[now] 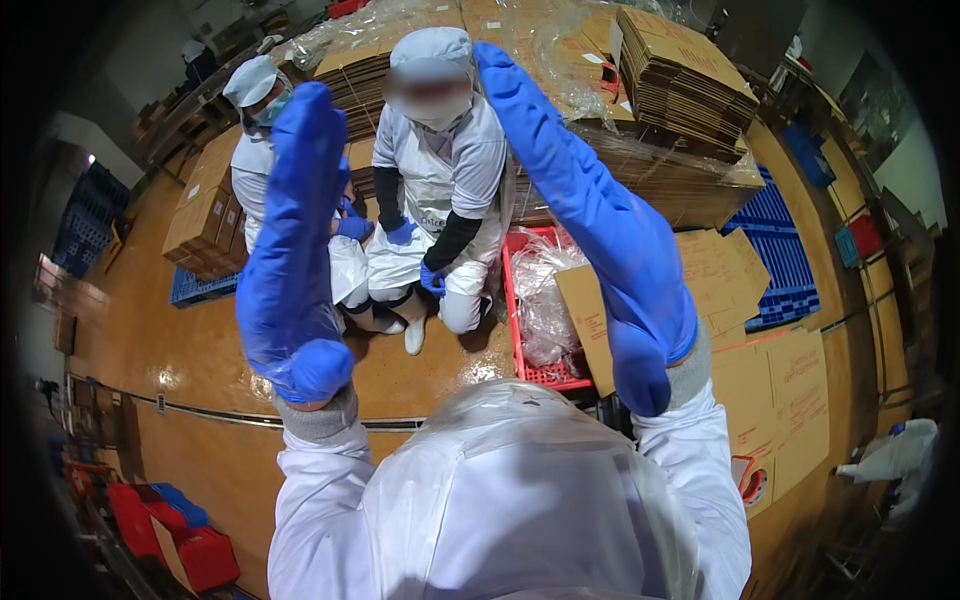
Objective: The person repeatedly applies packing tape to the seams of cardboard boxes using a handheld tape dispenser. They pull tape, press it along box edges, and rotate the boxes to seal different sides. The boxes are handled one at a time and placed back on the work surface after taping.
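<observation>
My left hand (pixel 289 232) is raised in front of me in a blue glove. Its fingers point straight away from me, seen edge-on, and the thumb stands off from them. Opposite it, my right hand (pixel 600 217) wears the same kind of glove, fingers stretched out and the palm turned inward. Neither hand holds or touches anything. A wide gap separates the two, and through it two people in white show beyond. Behind my right hand are a red plastic crate (pixel 514 315) of crumpled clear film (pixel 541 300) and a flat cardboard sheet (pixel 589 319).
One seated person (pixel 442 165) and another person (pixel 251 157) face me. Stacked flat cartons (pixel 682 82) rise at the back. Cartons (pixel 202 210) sit on a blue pallet at left. Flattened cardboard (pixel 780 397) and a tape dispenser (pixel 752 484) lie at right. Red containers (pixel 199 555) stand lower left.
</observation>
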`<action>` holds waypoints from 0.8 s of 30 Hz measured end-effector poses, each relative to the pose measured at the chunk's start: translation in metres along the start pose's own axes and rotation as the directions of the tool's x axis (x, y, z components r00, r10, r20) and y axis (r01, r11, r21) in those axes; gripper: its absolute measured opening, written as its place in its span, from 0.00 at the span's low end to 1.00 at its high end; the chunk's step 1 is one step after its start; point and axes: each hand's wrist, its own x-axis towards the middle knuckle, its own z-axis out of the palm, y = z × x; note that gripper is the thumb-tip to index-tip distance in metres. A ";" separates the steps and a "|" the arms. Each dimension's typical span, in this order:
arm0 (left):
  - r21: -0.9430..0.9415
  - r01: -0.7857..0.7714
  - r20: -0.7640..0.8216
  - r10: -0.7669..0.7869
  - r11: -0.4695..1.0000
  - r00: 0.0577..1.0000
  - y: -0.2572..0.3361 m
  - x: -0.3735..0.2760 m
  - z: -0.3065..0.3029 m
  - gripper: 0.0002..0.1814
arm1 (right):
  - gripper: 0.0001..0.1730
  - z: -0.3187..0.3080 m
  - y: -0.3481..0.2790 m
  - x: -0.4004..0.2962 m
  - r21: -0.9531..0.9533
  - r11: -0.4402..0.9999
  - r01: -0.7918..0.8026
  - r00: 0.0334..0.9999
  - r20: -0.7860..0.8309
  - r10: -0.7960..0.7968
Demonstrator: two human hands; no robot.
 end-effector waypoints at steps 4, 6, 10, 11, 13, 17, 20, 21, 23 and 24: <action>0.128 0.034 0.113 -0.049 0.991 0.992 0.021 -0.002 0.041 0.49 | 0.66 0.023 -0.014 -0.029 0.154 0.986 -0.066 0.997 -0.018 0.069; 0.179 0.079 0.177 -0.111 0.981 0.978 0.034 -0.011 0.051 0.46 | 0.59 0.025 -0.022 -0.049 0.277 0.956 -0.095 0.994 -0.029 0.107; 0.321 0.093 0.104 -0.133 0.942 0.986 0.081 -0.004 0.053 0.38 | 0.35 0.019 -0.022 -0.081 0.324 0.938 -0.128 0.977 -0.124 0.176; 0.334 0.038 0.044 -0.055 0.942 0.997 0.087 -0.002 0.050 0.35 | 0.30 0.021 -0.020 -0.092 0.422 0.883 -0.206 0.944 -0.153 0.293; 0.394 -0.112 -0.049 0.142 0.912 0.989 0.104 0.006 0.042 0.28 | 0.22 0.034 -0.022 -0.112 0.629 0.712 -0.312 0.834 -0.178 0.522; 0.656 -0.275 0.083 0.295 0.703 0.952 0.134 0.024 0.026 0.18 | 0.19 0.045 -0.028 -0.141 0.599 0.688 -0.410 0.777 -0.166 0.607; 0.942 -0.330 0.336 0.128 -0.068 0.933 0.187 0.047 0.014 0.18 | 0.18 0.045 -0.053 -0.144 0.685 0.571 -0.452 0.731 -0.083 0.677; 0.932 -0.314 0.336 0.107 -0.181 0.936 0.193 0.053 0.007 0.17 | 0.17 0.040 -0.061 -0.148 0.723 0.523 -0.451 0.701 -0.075 0.709; 0.959 -0.242 0.258 0.101 -0.147 0.961 0.205 0.057 -0.015 0.15 | 0.17 0.030 -0.064 -0.164 0.598 0.627 -0.499 0.679 -0.179 0.712; 0.973 -0.198 0.208 0.082 -0.117 0.975 0.212 0.056 -0.028 0.14 | 0.16 0.030 -0.068 -0.172 0.539 0.664 -0.518 0.671 -0.226 0.706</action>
